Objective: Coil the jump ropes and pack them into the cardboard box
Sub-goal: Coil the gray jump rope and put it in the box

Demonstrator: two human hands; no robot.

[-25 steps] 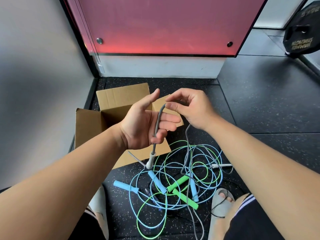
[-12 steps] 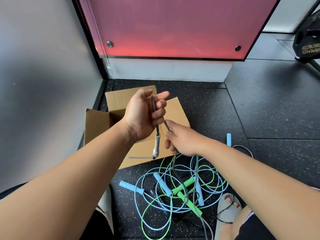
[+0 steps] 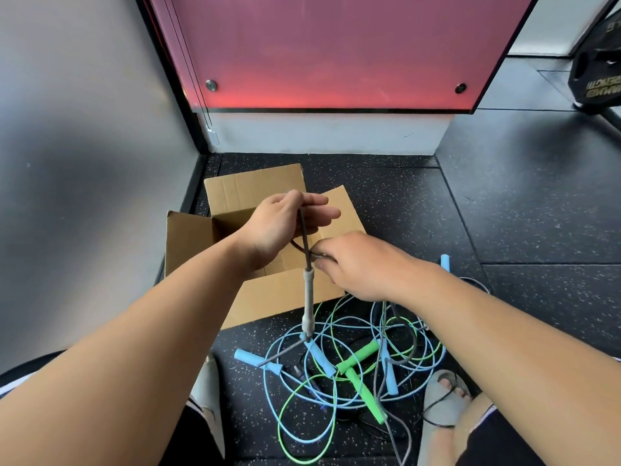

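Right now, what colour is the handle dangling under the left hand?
The handle is light grey, on a darker grey cord; clearest in the head view.

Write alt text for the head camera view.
The left hand grips a grey rope above an open box, its handle hanging down, while the right hand pinches the cord just below. Blue ropes and green ropes lie tangled on the dark floor nearby.

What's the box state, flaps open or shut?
Open. The cardboard box has its flaps spread outward and an inner wall shows. Contents cannot tell: the left hand and right hand cover the opening.
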